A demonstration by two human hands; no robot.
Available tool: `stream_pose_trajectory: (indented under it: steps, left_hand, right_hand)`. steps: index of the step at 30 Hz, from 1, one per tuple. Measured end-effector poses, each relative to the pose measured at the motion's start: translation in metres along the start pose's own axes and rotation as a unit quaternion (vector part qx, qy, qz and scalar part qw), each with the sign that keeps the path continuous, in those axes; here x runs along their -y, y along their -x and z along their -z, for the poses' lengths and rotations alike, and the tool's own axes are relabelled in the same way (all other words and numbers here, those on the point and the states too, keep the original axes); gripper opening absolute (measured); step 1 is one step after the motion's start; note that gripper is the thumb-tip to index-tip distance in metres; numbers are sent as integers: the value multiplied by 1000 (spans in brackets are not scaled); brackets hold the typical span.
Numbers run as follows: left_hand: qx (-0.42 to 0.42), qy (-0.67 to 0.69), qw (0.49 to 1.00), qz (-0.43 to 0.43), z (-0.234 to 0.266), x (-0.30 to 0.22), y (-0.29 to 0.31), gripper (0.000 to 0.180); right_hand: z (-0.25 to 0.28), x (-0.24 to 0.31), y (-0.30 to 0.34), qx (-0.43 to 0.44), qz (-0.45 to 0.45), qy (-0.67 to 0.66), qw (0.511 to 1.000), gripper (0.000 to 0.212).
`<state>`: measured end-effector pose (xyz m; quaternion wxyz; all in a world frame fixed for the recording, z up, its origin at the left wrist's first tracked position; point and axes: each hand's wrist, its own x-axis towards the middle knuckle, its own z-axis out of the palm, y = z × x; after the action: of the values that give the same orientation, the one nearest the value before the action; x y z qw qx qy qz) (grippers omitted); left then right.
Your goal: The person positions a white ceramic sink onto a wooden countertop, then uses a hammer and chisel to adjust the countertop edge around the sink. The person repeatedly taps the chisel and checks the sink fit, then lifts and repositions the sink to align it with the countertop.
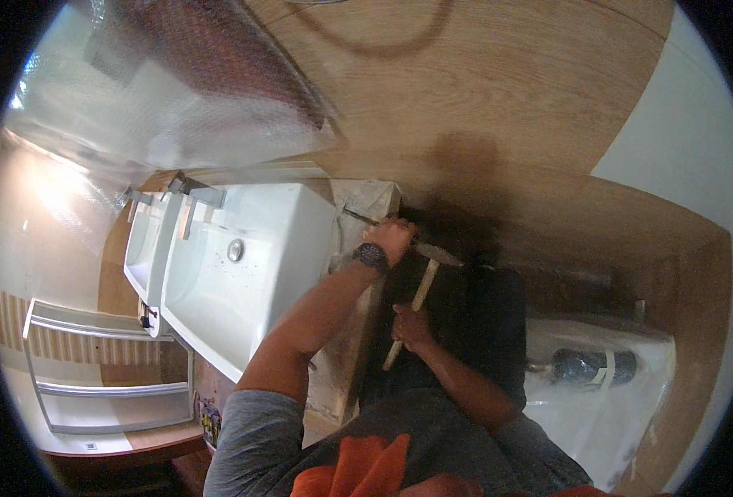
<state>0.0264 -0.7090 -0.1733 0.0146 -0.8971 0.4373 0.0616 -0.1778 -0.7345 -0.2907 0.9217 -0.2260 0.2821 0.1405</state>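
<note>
My left hand [394, 238], a dark watch on its wrist, is closed around a chisel [358, 216]. The thin dark shaft points left over the end of a pale, rough ledge [358, 248] beside the white washbasin [296, 240]. Lower and to the right, my right hand [413, 325] grips the light wooden handle of a hammer [422, 286]. The hammer's head lies close to the chisel's rear end by my left fist; whether they touch, I cannot tell. My fingers hide the chisel's handle.
A second basin [144, 248] and dark taps [201, 193] are at the left, near a metal-railed rack [110, 389]. Bubble wrap [192, 108] drapes over the upper left. Wood-look panelling [507, 91] rises ahead. At the right, a white plastic-covered fixture [581, 414] bears a dark wrapped cylinder [623, 367].
</note>
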Motion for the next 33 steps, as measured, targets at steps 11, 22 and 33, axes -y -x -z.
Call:
stream_pose_trajectory:
  steps: [11,22,33]
  left_hand:
    - [29,-14,999,14,6,-3,-2,19]
    - [37,-36,999,6,9,-8,-6,26]
    - [2,-8,1000,-1,-5,2,-5,17]
  right_hand:
    - [-11,16,6,-66,41,-3,997,16]
    - [4,8,1,1,8,-75,997,24]
    - [18,1,-7,32,2,27,999,50]
